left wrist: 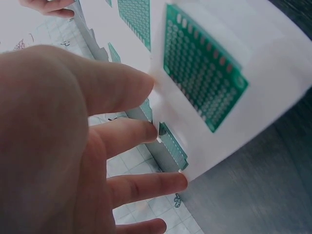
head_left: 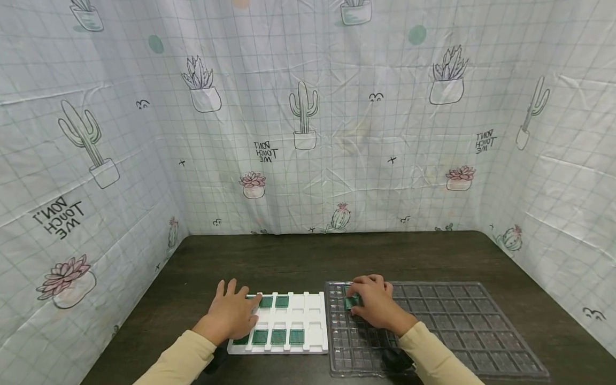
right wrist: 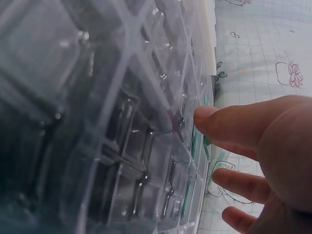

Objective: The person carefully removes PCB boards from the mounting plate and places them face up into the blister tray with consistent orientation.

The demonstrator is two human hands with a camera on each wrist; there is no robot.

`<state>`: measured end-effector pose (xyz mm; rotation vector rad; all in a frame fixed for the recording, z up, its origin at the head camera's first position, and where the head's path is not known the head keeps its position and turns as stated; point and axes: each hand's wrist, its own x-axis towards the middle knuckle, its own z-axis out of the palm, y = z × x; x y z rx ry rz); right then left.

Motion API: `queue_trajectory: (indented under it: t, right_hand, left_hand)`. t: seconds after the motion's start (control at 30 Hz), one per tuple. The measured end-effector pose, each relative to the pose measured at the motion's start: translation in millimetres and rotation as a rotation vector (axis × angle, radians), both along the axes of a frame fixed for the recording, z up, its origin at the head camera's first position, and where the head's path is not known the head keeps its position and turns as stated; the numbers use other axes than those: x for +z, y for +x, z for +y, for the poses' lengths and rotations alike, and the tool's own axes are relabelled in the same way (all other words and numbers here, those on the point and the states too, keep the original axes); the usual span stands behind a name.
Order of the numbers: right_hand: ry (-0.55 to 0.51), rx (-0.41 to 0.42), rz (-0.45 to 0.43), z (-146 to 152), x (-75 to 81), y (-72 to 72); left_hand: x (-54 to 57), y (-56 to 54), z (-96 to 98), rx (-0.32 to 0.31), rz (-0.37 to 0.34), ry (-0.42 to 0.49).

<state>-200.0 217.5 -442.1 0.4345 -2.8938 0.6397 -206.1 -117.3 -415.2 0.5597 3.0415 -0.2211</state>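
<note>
My left hand [head_left: 232, 315] lies with spread fingers over the left end of a white tray [head_left: 315, 338], its fingertips at the tray's edge in the left wrist view. Green perforated circuit boards [head_left: 278, 337] sit in slots along both rows of this tray. One board [left wrist: 204, 68] shows close up beside my left thumb. At the far left corner of a clear plastic tray [head_left: 433, 306], my right hand [head_left: 377, 302] pinches a green circuit board [head_left: 350, 303] between thumb and fingers. Seen from the right wrist, that board [right wrist: 206, 141] is mostly edge-on, partly hidden by the thumb.
Both trays stand side by side on a dark wooden table [head_left: 269, 256]. The clear tray has a grid of shallow compartments. Several white slots show at the right end of the white tray. A cactus-print curtain [head_left: 308, 176] surrounds the table at the back and sides.
</note>
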Motion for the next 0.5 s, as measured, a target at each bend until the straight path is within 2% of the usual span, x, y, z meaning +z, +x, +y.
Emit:
queue_trajectory:
  t: [0.5]
  right_hand:
    - [0.013,0.003,-0.035,2.3,0.6,-1.4]
  left_hand:
    - [0.8,0.8,-1.2,0.000,-0.015,0.014]
